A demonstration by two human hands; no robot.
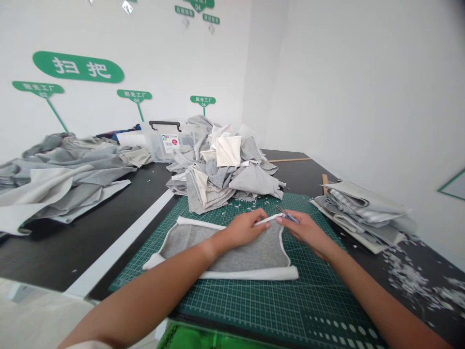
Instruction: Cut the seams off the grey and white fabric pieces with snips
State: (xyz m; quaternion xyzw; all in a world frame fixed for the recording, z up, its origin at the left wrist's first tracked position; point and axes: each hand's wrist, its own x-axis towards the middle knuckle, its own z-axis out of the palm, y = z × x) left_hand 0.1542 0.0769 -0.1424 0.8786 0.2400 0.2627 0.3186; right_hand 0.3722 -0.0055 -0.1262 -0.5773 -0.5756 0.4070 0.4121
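A grey piece of fabric (pixel 250 254) with white, curled edges lies spread on the green cutting mat (pixel 232 300). My left hand (pixel 247 228) pinches its far edge near the right corner, raising that edge slightly. In my right hand (pixel 304 231) is a small pair of scissors (pixel 287 214), its metal tip pointing left toward the far right corner of the fabric. The right fingers are closed round the tool and sit close to the fabric's edge. Whether the blades touch the cloth cannot be made out.
Beyond the mat rises a heap of grey and cream cloth pieces (pixel 227 152), beside a clear plastic box (pixel 158 145). More grey fabric (pixel 61 169) covers the left table. At right lie folded cloths (pixel 363 211) and white scraps (pixel 410 276). A white wall stands behind.
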